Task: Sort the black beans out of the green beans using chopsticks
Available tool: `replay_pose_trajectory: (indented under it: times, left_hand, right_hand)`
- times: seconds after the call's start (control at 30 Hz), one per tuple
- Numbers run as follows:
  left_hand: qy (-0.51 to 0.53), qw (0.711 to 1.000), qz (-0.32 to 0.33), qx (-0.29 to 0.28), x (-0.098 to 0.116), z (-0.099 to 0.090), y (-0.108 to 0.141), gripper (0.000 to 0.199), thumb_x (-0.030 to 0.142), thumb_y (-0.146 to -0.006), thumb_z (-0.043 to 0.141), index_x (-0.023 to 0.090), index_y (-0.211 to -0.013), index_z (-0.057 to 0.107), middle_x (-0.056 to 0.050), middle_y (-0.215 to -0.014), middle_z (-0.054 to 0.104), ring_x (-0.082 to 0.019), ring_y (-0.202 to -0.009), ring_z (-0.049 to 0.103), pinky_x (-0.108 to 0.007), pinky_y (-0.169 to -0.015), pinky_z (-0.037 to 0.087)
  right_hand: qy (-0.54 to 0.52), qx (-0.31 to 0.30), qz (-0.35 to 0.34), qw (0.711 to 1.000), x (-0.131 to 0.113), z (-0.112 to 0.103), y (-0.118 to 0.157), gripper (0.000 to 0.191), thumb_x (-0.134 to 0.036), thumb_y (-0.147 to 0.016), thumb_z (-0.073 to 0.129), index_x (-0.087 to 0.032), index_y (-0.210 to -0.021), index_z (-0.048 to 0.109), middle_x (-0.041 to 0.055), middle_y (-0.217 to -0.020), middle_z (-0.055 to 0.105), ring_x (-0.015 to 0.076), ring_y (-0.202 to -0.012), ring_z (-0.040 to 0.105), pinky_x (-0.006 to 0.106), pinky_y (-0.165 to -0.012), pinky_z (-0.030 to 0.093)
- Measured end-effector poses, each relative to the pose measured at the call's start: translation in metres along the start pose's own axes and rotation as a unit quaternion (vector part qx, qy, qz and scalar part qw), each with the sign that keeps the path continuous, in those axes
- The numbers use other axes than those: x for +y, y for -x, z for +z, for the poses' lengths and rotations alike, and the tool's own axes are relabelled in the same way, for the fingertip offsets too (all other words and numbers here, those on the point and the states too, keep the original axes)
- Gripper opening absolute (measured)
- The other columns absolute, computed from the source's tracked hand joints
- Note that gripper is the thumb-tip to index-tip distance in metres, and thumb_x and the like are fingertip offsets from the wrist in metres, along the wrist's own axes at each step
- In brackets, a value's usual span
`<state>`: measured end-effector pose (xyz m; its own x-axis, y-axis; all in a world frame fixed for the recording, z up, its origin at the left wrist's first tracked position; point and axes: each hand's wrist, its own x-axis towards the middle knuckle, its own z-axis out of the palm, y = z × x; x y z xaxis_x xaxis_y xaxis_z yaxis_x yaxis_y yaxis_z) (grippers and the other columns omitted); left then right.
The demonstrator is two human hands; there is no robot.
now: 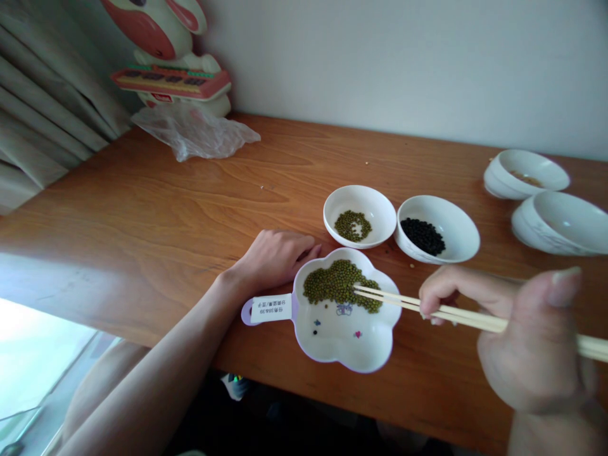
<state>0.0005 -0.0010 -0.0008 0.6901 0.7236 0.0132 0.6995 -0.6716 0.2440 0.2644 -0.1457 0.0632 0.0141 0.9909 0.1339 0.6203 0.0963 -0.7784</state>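
Observation:
My right hand point(532, 323) grips a pair of wooden chopsticks point(441, 310). Their tips touch or hover just over the green mung beans point(339, 278) in a white, flower-shaped dish point(375, 342) with a purple rim and a labelled handle. One dark bean lies apart on the dish's lower left. My left hand point(280, 256) rests on the table against or close beside the dish's upper left edge, fingers extended and partly hidden. Just beyond the dish, a white bowl point(384, 218) contains mung beans, and beside it another bowl point(463, 237) holds black beans point(422, 236).
Two more white bowls stand at the right; the farther bowl point(496, 180) has some yellowish bits inside, the nearer bowl point(536, 225) shows no visible contents. A crumpled plastic bag point(199, 133) lies before a toy keyboard figure point(175, 82) at the back left. The wall closes off the wooden table point(190, 209).

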Motion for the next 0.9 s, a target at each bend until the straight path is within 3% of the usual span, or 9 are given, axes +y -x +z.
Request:
replay_pose_trajectory:
  times: [0.1, 0.23, 0.47, 0.9]
  left_hand:
    - [0.001, 1.000, -0.001, -0.001, 0.0006, -0.0005, 0.0002, 0.043, 0.040, -0.106, 0.039, 0.021, -0.077, 0.063, 0.000, -0.073, 0.068, -0.012, -0.059, 0.047, -0.032, -0.058, 0.017]
    - [0.005, 1.000, -0.003, -0.007, 0.0009, -0.0013, 0.0005, 0.041, 0.040, -0.105, 0.041, 0.020, -0.077, 0.063, 0.000, -0.073, 0.068, -0.012, -0.059, 0.047, -0.032, -0.059, 0.018]
    - [0.012, 1.000, -0.006, -0.012, 0.0005, -0.0017, 0.0004, 0.042, 0.041, -0.106, 0.039, 0.020, -0.078, 0.062, 0.000, -0.073, 0.068, -0.011, -0.058, 0.046, -0.032, -0.059, 0.016]
    - [0.001, 1.000, -0.010, -0.009, 0.0015, -0.0013, 0.0000, 0.043, 0.041, -0.106, 0.039, 0.020, -0.077, 0.063, 0.000, -0.074, 0.068, -0.012, -0.059, 0.046, -0.032, -0.058, 0.017]
  right_hand:
    - [0.026, -0.008, -0.030, 0.999, 0.0016, -0.0030, -0.0007, 0.095, -0.068, -0.097, -0.010, -0.023, -0.062, 0.066, 0.0048, -0.060, 0.069, 0.0197, -0.057, 0.065, 0.033, -0.050, 0.045]
    - [0.029, 0.016, -0.014, 0.999, -0.0033, -0.0004, -0.0014, 0.089, -0.064, -0.101, -0.005, -0.024, -0.060, 0.063, 0.0034, -0.060, 0.069, 0.0181, -0.054, 0.063, 0.032, -0.050, 0.045]
    - [-0.055, 0.006, 0.025, 0.998, -0.0050, 0.0026, 0.0017, 0.088, -0.081, -0.092, 0.003, -0.027, -0.066, 0.067, 0.0026, -0.062, 0.071, 0.0226, -0.059, 0.064, 0.034, -0.048, 0.042]
    - [-0.073, -0.006, 0.046, 0.996, 0.0026, 0.0053, 0.0022, 0.089, -0.085, -0.090, 0.003, -0.026, -0.067, 0.066, 0.0038, -0.064, 0.069, 0.0227, -0.062, 0.061, 0.036, -0.052, 0.040]
